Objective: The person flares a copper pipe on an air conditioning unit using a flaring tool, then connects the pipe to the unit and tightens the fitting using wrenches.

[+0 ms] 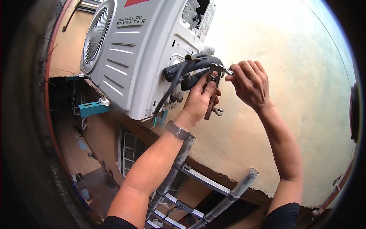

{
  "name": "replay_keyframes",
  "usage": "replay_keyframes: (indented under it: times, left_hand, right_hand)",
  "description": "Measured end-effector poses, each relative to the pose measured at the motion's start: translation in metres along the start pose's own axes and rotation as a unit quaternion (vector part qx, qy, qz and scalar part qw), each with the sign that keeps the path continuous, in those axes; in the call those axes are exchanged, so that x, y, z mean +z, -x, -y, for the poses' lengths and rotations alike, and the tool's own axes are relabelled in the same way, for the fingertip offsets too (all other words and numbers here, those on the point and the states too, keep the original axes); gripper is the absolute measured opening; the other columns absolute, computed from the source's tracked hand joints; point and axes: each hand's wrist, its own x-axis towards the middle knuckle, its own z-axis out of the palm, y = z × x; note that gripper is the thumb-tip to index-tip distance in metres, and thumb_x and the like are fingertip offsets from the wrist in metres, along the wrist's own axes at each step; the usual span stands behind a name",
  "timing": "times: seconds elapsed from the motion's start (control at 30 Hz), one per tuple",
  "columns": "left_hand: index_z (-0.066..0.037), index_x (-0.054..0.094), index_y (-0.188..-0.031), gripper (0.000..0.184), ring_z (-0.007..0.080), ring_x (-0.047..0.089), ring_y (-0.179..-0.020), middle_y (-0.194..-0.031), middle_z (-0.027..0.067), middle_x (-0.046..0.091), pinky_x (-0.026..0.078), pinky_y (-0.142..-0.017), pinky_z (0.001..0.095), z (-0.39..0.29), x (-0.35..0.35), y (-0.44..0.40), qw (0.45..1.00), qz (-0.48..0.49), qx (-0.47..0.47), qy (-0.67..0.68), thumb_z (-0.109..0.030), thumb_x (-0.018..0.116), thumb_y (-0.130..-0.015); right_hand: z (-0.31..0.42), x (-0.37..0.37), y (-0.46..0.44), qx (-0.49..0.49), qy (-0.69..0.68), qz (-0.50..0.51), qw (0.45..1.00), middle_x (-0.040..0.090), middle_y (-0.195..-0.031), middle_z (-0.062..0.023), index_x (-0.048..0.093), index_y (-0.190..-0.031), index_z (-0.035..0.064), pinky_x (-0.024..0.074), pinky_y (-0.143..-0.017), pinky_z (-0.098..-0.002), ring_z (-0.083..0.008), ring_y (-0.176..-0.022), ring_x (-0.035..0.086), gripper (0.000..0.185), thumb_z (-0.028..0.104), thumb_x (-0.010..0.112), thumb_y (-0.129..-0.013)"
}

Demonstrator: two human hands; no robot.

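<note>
My left hand (pixel 197 101) grips a metal flaring bar (pixel 209 106) upright beside the outdoor air-conditioner unit (pixel 131 72), with the thumb laid along its face. A copper-coloured pipe end (pixel 215 73) shows in one of the bar's upper holes. At the bar's top, the fingers of my right hand (pixel 251 84) are closed on a shiny wing nut (pixel 228 71). Another wing nut (pixel 217 111) sticks out near the bottom. Black insulated pipes (pixel 192 65) curve from behind the bar toward the unit's side, and a dark cable (pixel 167 95) hangs there.
A ladder (pixel 206 181) with round rails stands below my arms, against the beige wall (pixel 305 114). Teal brackets (pixel 93 108) support the unit. Far below, a floor (pixel 95 187) with scattered items shows at the lower left.
</note>
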Motion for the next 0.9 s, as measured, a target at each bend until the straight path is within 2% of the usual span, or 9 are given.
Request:
replay_keyframes:
  times: [0.07,0.13,0.2,0.3,0.37,0.53,0.63,0.73,0.9]
  left_hand:
    - [-0.019,0.053,-0.142,0.042,0.0093,0.062,-0.079,-0.092,-0.0001,0.065,0.051,-0.068,0.0252,0.003,-0.001,0.003,1.000,0.003,-0.006,-0.010,-0.042,0.054,-0.107]
    - [-0.019,0.053,-0.142,0.044,0.0096,0.062,-0.080,-0.093,0.0000,0.064,0.051,-0.068,0.0251,0.006,0.000,0.001,1.000,0.000,0.013,-0.017,-0.045,0.054,-0.107]
    - [-0.020,0.052,-0.143,0.045,0.0096,0.062,-0.080,-0.095,-0.0002,0.065,0.051,-0.069,0.0253,0.007,-0.003,0.003,0.999,0.001,-0.002,-0.033,-0.046,0.053,-0.107]
    - [-0.021,0.051,-0.145,0.048,0.0093,0.062,-0.081,-0.095,-0.0006,0.064,0.051,-0.069,0.0254,0.001,-0.001,0.004,0.999,-0.002,-0.006,-0.032,-0.048,0.053,-0.105]
    - [-0.021,0.051,-0.146,0.049,0.0092,0.062,-0.081,-0.096,-0.0007,0.064,0.051,-0.069,0.0253,-0.007,-0.002,0.003,0.999,-0.010,-0.005,-0.031,-0.048,0.054,-0.105]
    - [-0.022,0.047,-0.151,0.050,0.0095,0.059,-0.077,-0.091,0.0003,0.062,0.052,-0.069,0.0256,-0.006,0.003,0.004,1.000,-0.010,-0.018,-0.021,-0.043,0.054,-0.106]
    - [-0.021,0.048,-0.150,0.049,0.0098,0.060,-0.076,-0.090,0.0005,0.063,0.052,-0.068,0.0256,-0.006,0.003,0.002,0.999,-0.013,0.007,-0.044,-0.042,0.054,-0.106]
    - [-0.019,0.052,-0.145,0.050,0.0104,0.063,-0.080,-0.095,0.0008,0.065,0.054,-0.067,0.0271,-0.009,-0.002,0.001,0.998,-0.002,0.008,-0.069,-0.047,0.056,-0.103]
    - [-0.018,0.048,-0.148,0.045,0.0132,0.065,-0.094,-0.111,0.0037,0.067,0.056,-0.074,0.0292,-0.018,-0.006,-0.001,1.000,0.002,-0.022,0.003,-0.040,0.048,-0.109]
  right_hand:
    - [0.009,0.018,0.005,0.109,-0.072,-0.017,0.991,0.058,-0.075,-0.0038,0.062,-0.082,0.0045,0.0437,-0.064,-0.0368,-0.0203,-0.066,0.055,0.038,0.038,0.064,-0.100]
    - [0.021,0.017,-0.006,0.519,-0.471,0.117,0.704,0.054,-0.069,-0.0013,0.058,-0.077,0.0059,0.0405,-0.057,-0.0350,-0.0149,-0.058,0.047,0.043,0.038,0.056,-0.106]
    - [0.011,0.009,-0.006,0.562,-0.642,0.150,0.498,0.052,-0.065,0.0014,0.062,-0.087,0.0079,0.0375,-0.050,-0.0278,-0.0095,-0.053,0.042,0.042,0.043,0.053,-0.107]
    - [0.014,0.000,-0.001,0.501,-0.573,0.166,0.627,0.056,-0.072,-0.0004,0.062,-0.095,0.0075,0.0391,-0.051,-0.0289,-0.0121,-0.055,0.046,0.036,0.042,0.062,-0.103]
    - [0.018,-0.006,0.001,0.099,-0.095,-0.020,0.990,0.058,-0.081,-0.0022,0.061,-0.100,0.0083,0.0418,-0.057,-0.0299,-0.0167,-0.060,0.050,0.033,0.040,0.069,-0.096]
    - [0.003,0.009,-0.001,-0.018,0.017,-0.041,0.999,0.059,-0.080,-0.0055,0.065,-0.102,0.0097,0.0458,-0.071,-0.0348,-0.0232,-0.066,0.057,0.029,0.038,0.067,-0.096]
    - [0.034,0.018,-0.010,0.374,-0.319,0.005,0.871,0.060,-0.065,-0.0079,0.072,-0.094,0.0026,0.0464,-0.062,-0.0362,-0.0256,-0.063,0.058,0.046,0.042,0.052,-0.107]
    - [0.022,0.015,-0.011,0.469,-0.480,0.089,0.736,0.067,-0.071,-0.0122,0.071,-0.096,-0.0005,0.0487,-0.061,-0.0382,-0.0300,-0.067,0.064,0.052,0.044,0.049,-0.108]
    - [0.065,-0.005,0.050,0.251,-0.211,0.030,0.944,0.065,-0.084,-0.0114,0.065,-0.100,0.0034,0.0516,-0.064,-0.0370,-0.0287,-0.071,0.063,0.039,0.042,0.067,-0.097]
